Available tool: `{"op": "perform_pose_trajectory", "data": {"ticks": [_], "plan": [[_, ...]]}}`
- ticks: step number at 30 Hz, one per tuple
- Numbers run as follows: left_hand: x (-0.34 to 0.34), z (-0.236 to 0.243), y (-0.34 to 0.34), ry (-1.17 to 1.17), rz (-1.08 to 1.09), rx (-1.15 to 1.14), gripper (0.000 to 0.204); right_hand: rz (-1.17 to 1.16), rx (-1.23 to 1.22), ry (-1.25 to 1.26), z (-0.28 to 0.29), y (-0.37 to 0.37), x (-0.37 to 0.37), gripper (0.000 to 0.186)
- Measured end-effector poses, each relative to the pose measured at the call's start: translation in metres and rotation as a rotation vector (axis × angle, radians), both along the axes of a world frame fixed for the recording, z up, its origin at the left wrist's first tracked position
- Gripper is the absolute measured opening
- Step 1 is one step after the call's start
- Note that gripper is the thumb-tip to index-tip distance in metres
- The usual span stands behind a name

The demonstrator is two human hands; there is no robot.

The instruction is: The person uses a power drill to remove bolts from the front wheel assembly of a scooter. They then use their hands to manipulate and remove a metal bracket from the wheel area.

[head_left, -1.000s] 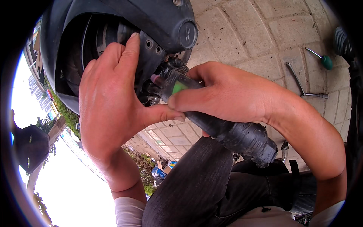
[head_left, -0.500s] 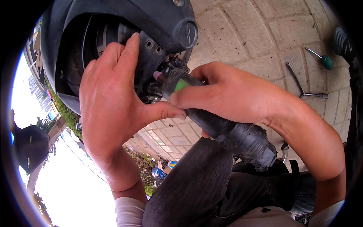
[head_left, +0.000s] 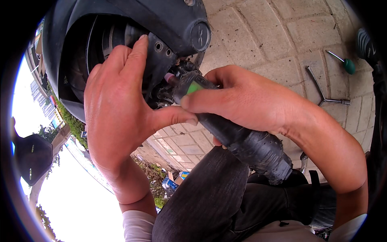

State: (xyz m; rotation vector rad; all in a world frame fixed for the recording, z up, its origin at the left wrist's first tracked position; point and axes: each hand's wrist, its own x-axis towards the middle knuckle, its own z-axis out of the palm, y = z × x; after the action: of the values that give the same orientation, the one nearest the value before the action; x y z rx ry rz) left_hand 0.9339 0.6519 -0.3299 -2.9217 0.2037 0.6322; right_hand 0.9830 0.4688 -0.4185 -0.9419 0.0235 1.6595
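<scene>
A black plastic housing (head_left: 177, 22) with a dark recess and two holed fittings fills the upper left. My left hand (head_left: 121, 105) grips it, index fingertip on the plate beside the holes, thumb reaching right to a black, tape-wrapped cylindrical body (head_left: 250, 149). My right hand (head_left: 246, 101) is closed round that body, thumb near a green patch (head_left: 192, 87) at its upper end. A small pink cylinder (head_left: 169, 77) sits beside the patch, against dark metal parts at the housing's edge. The ends of my left fingers are partly hidden.
On the paving (head_left: 274, 28) at right lie a green-handled screwdriver (head_left: 347, 65) and a Y-shaped socket wrench (head_left: 322, 97). A striped dark shoe (head_left: 365, 44) is at the right rim. My dark-trousered leg (head_left: 197, 185) is below. A black mirror (head_left: 32, 157) stands at left, near litter (head_left: 169, 183).
The taped body's lower end has shifted slightly down and right. My right thumb and the pink cylinder have moved slightly up. My left hand has hardly moved.
</scene>
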Motion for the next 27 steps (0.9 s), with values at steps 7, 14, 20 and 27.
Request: {"op": "perform_pose_trajectory", "data": {"ticks": [7, 14, 20, 27], "plan": [[-0.001, -0.002, 0.000, -0.024, -0.011, 0.023, 0.130, -0.006, -0.010, 0.027, -0.002, 0.001, 0.000, 0.035], [-0.002, -0.002, -0.001, -0.028, 0.007, 0.034, 0.127, -0.085, -0.065, 0.072, 0.002, 0.000, -0.001, 0.036], [-0.002, -0.004, -0.004, -0.048, 0.031, 0.051, 0.124, -0.122, -0.068, 0.214, 0.001, -0.004, -0.002, 0.033], [0.002, 0.002, -0.007, -0.003, 0.013, -0.018, 0.098, -0.066, -0.137, 0.221, 0.004, -0.022, -0.007, 0.046]]}}
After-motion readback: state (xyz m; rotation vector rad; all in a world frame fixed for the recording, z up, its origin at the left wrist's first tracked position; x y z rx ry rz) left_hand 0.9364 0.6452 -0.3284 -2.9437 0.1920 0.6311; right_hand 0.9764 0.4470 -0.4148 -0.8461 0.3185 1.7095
